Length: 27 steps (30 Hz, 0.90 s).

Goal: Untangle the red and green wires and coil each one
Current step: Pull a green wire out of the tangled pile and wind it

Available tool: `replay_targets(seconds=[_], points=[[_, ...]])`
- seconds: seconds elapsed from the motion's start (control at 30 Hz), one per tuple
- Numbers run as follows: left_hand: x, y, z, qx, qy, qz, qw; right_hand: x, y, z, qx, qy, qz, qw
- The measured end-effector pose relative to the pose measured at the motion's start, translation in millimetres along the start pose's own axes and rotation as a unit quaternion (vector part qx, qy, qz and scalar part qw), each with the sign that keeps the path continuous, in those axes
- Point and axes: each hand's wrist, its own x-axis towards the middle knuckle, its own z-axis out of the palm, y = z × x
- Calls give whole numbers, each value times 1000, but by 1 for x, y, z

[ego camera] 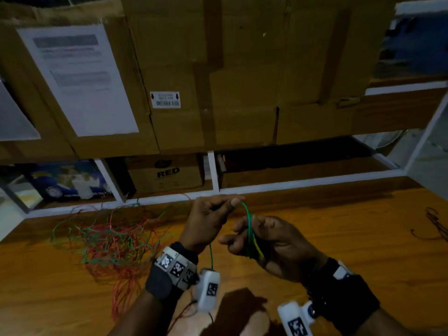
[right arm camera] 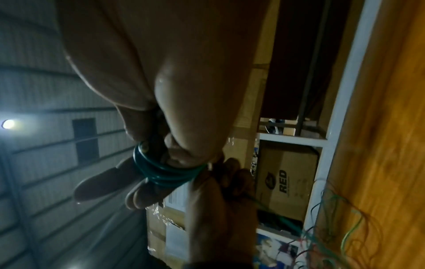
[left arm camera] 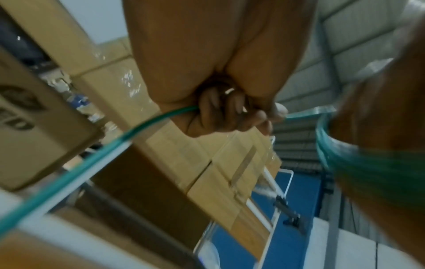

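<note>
While looped round right hand: green wire, upright coil.

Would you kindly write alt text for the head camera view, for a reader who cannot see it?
Above a wooden table, the left hand pinches a green wire and feeds it to a green coil wound round the fingers of the right hand. A tangle of red and green wires lies at left, with cardboard boxes behind.

One legible marking: "RED" in bold black capitals, printed on the small cardboard box standing beneath the large stacked cartons. Other labels unreadable.
</note>
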Motion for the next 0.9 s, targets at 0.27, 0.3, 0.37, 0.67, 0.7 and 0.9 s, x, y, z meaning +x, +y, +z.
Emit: replay_targets(seconds=[0.27, 0.3, 0.37, 0.67, 0.7, 0.9], points=[[-26, -27, 54, -100, -61, -112, 987, 20, -32, 6, 110, 148, -164, 969], [-32, -30, 59, -95, -89, -121, 984, 22, -40, 0, 111, 191, -195, 956], [-45, -36, 61, -65, -113, -135, 982, 23, -51, -15, 80, 254, -248, 931], [-79, -45, 17, 156, -76, -93, 980, -19, -30, -81, -591, 365, -65, 717], [-76, -40, 12, 174, -61, -79, 980, -22, -22, -84, -646, 320, -15, 692], [-52, -12, -11, 224, -25, -5, 974, -26, 6, -57, -577, 147, 155, 788]])
